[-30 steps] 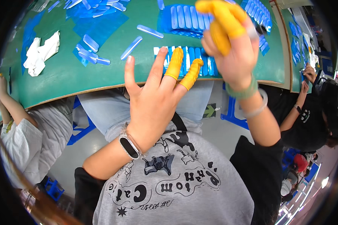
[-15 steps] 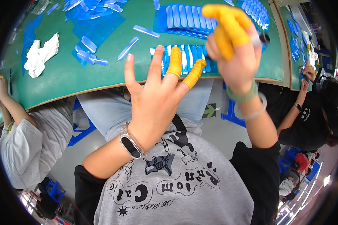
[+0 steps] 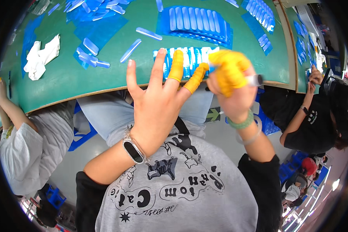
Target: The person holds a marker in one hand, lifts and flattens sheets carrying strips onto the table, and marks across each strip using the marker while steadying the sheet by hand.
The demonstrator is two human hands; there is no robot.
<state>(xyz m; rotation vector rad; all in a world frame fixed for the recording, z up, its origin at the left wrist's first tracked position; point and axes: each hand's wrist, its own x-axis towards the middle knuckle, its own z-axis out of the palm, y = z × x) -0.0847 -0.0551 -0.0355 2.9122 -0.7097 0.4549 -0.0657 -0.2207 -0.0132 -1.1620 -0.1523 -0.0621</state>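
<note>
A row of narrow blue and white strips lies at the near edge of the green table. My left hand presses on it with fingers spread, yellow finger cots on the index finger and thumb. At the row's right end my right hand is closed, yellow cots covering several fingers. A pen-like tool with a whitish barrel and black end sticks out of the right side of that fist; its working tip is hidden. Just beyond the row rests a stack of blue sheets bearing pale rounded strips.
Loose blue strips are scattered to the left, with a heap at the far left. Crumpled white cloth lies at the left. More strip sheets are at the far right. Co-workers sit on both sides.
My right hand has come down and nearer, from over the blue stack to the right end of the strip row, still holding the tool. My left hand stays nearly still.
</note>
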